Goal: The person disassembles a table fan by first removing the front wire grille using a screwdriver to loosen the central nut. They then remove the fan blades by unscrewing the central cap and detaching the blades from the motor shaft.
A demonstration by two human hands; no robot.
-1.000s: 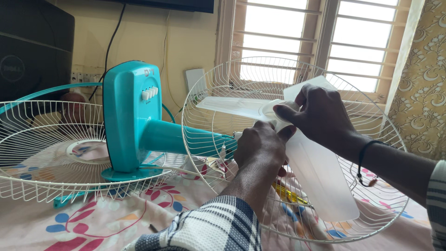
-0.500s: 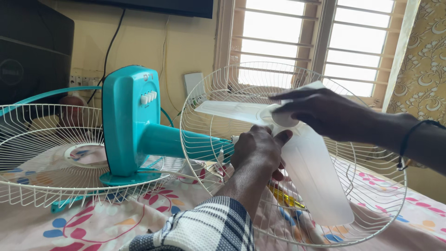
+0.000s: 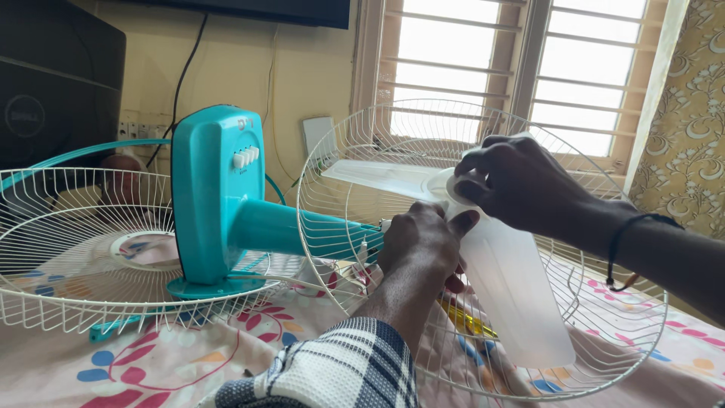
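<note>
Over on the bed with the flowery sheet (image 3: 151, 363), a teal fan body (image 3: 208, 196) lies on its side. Right hand (image 3: 521, 181) is curled around the hub of the translucent white fan blade (image 3: 513, 287), which sits inside the rear wire guard (image 3: 340, 151). Left hand (image 3: 423, 242) is closed below the hub, can't tell on what. Front wire guard (image 3: 68, 249) sits well apart, yellow screwdriver (image 3: 464, 317) under the blade.

left hand (image 3: 423, 242) is covering the fan motor behind the blade hub | right hand (image 3: 521, 185) is hiding the hub (image 3: 447, 183) front | screwdriver (image 3: 464, 317) at 6 o'clock is lying half-hidden behind the blade (image 3: 513, 295) | loose grille (image 3: 68, 249) is running off at 9 o'clock
</note>
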